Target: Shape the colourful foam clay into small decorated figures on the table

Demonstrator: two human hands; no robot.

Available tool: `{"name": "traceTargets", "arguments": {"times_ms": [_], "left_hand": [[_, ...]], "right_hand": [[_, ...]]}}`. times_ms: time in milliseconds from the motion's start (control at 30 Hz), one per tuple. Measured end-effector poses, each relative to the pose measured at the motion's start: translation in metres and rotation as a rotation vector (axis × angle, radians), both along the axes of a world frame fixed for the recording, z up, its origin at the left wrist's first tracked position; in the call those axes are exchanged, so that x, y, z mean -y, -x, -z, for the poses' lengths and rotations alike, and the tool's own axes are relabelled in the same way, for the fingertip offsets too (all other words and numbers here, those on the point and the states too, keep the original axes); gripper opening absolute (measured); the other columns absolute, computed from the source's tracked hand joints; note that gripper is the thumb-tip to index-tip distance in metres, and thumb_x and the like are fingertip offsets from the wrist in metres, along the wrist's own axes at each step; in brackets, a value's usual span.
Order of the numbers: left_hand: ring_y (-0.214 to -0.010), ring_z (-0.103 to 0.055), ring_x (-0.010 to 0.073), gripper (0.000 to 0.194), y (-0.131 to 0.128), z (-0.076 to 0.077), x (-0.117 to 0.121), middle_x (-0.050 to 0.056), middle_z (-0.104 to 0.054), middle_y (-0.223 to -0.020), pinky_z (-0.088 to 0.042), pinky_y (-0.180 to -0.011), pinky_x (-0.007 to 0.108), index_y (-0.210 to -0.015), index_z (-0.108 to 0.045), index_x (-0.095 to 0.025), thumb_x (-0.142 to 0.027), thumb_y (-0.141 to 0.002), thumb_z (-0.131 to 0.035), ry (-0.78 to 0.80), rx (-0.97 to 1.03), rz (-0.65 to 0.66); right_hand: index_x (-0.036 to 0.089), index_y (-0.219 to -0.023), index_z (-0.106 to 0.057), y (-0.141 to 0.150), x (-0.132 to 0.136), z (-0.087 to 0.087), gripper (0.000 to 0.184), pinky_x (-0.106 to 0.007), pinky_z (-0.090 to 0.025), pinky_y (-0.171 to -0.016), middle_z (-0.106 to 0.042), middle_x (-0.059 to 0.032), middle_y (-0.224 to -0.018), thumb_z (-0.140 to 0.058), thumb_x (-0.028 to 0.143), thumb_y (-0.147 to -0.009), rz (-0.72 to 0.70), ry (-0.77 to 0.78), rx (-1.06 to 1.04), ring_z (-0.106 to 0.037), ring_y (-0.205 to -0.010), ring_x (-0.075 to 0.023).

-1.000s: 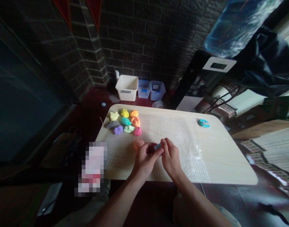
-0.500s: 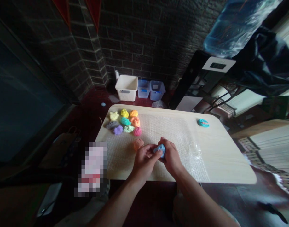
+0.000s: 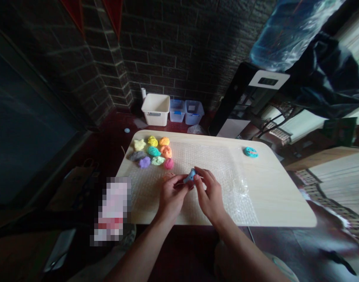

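Note:
A small lump of blue modelling clay [image 3: 190,176] is held up between my two hands over the table. My left hand [image 3: 172,194] pinches its left side with thumb and fingers. The fingertips and thumb of my right hand [image 3: 209,191] close on its right side. Just behind my left fingers lies a reddish-brown clay lump [image 3: 168,176], partly covered by them. Farther off at the left, several clay lumps sit in a cluster, among them a pink one [image 3: 168,163], a purple one [image 3: 144,162] and a teal one [image 3: 154,151].
Bubble wrap [image 3: 208,156] covers the middle of the pale wooden table [image 3: 279,188]. A round turquoise item [image 3: 251,152] lies at the right. Beyond the far edge stand a cream bin [image 3: 156,111] and two clear boxes [image 3: 193,113], beside a water dispenser [image 3: 235,102].
Both hands have turned the blue clay, now gripped nearer the fingertips and slightly farther left. My right fingers have loosened from around it. The reddish-brown lump is more covered by my left hand.

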State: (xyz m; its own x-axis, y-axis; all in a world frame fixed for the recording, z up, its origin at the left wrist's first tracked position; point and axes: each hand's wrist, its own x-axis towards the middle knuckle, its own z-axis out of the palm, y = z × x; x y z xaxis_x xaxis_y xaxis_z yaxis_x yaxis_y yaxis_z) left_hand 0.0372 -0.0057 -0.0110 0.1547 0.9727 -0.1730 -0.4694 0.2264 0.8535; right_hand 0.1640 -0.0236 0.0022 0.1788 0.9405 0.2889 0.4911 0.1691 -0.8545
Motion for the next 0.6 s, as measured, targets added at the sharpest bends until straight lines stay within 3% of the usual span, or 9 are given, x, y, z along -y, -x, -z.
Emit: {"name": "traceTargets", "arguments": {"times_ms": [100, 200, 300, 400, 533, 600], "left_hand": [[-0.08, -0.072, 0.0204, 0.022, -0.001, -0.001, 0.004, 0.006, -0.076, -0.084, -0.059, -0.078, 0.031, -0.089, -0.08, -0.014, -0.027, -0.072, -0.087, -0.071, -0.09, 0.031], [-0.079, -0.071, 0.0202, 0.013, 0.0, -0.004, 0.009, 0.006, -0.076, -0.082, -0.056, -0.076, 0.029, -0.091, -0.08, -0.015, -0.021, -0.08, -0.078, -0.137, -0.166, 0.128], [-0.083, -0.07, 0.0195, 0.018, 0.005, -0.011, 0.011, 0.007, -0.077, -0.09, -0.053, -0.077, 0.028, -0.098, -0.08, -0.015, -0.016, -0.085, -0.067, -0.196, -0.168, 0.268], [-0.086, -0.07, 0.0196, 0.018, 0.005, -0.019, 0.013, 0.006, -0.077, -0.092, -0.053, -0.079, 0.028, -0.097, -0.078, -0.015, -0.016, -0.085, -0.065, -0.16, -0.109, 0.37], [-0.077, -0.07, 0.0194, 0.015, -0.002, -0.023, 0.018, 0.005, -0.072, -0.078, -0.055, -0.073, 0.028, -0.084, -0.073, -0.015, -0.024, -0.088, -0.062, -0.098, -0.128, 0.302], [-0.074, -0.071, 0.0197, 0.014, -0.003, -0.021, 0.018, 0.004, -0.071, -0.077, -0.055, -0.068, 0.028, -0.092, -0.07, -0.016, -0.027, -0.088, -0.063, -0.085, -0.152, 0.214]], "right_hand": [[0.018, -0.121, -0.068, 0.009, 0.003, 0.003, 0.038, -0.037, -0.056, -0.084, -0.073, -0.013, -0.113, -0.048, 0.046, -0.106, 0.015, 0.036, 0.038, -0.071, -0.099, -0.025], [0.017, -0.1, -0.071, 0.012, 0.003, 0.004, 0.045, -0.032, -0.052, -0.073, -0.074, -0.0085, -0.089, -0.041, 0.049, -0.108, 0.038, 0.085, 0.036, -0.069, -0.081, -0.0217], [0.017, -0.08, -0.068, 0.005, 0.0, 0.002, 0.052, -0.028, -0.044, -0.06, -0.068, -0.0039, -0.069, -0.044, 0.056, -0.105, 0.056, 0.127, -0.004, -0.063, -0.065, -0.0184], [0.018, -0.065, -0.063, -0.004, -0.003, -0.002, 0.055, -0.026, -0.037, -0.052, -0.057, 0.0004, -0.055, -0.053, 0.059, -0.1, 0.074, 0.134, -0.012, -0.053, -0.053, -0.0142], [0.018, -0.057, -0.058, -0.006, -0.006, -0.003, 0.056, -0.026, -0.031, -0.05, -0.045, 0.0037, -0.05, -0.06, 0.057, -0.096, 0.091, 0.062, 0.108, -0.042, -0.048, -0.0112], [0.018, -0.057, -0.058, -0.007, -0.007, -0.004, 0.055, -0.026, -0.03, -0.05, -0.045, 0.0034, -0.05, -0.061, 0.056, -0.096, 0.111, 0.04, 0.142, -0.042, -0.049, -0.0114]]}}
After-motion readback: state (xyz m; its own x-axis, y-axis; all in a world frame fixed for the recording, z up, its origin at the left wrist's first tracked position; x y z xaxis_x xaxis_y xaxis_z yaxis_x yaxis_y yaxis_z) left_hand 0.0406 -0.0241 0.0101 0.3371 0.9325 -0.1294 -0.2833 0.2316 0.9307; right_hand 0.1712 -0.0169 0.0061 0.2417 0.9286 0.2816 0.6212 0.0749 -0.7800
